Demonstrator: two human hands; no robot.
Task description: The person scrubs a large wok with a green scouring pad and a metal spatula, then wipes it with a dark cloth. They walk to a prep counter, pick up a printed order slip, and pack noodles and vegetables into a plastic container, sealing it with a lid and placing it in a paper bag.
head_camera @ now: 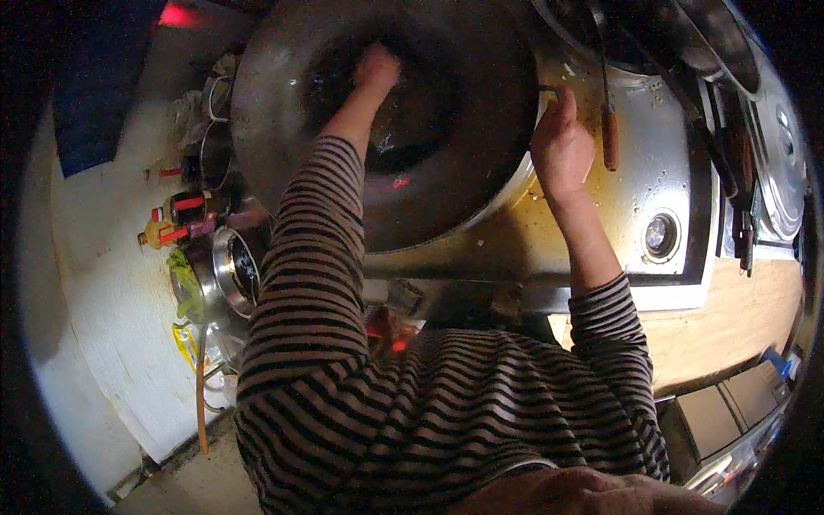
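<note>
A very large dark metal wok (444, 199) fills the upper middle of the view, over a stained metal stove top (637, 187). My left hand (376, 69) is down inside the bowl near its middle; it is blurred, and whether it holds anything cannot be told. Shiny wet spots show on the metal beside it. At the wok's right edge, my right hand (563, 151) is closed around the small loop handle (549, 89), with the thumb on top. A tool with a wooden handle (609, 138) lies just right of that hand.
Bottles (168, 232), a steel pot (235, 273), green vegetables (185, 286) and a wooden-handled utensil (202, 399) line the left side. Large pans and a metal lid (782, 161) stand at the right. Cardboard boxes (711, 418) are at the lower right. A round fitting (661, 236) sits in the stove top.
</note>
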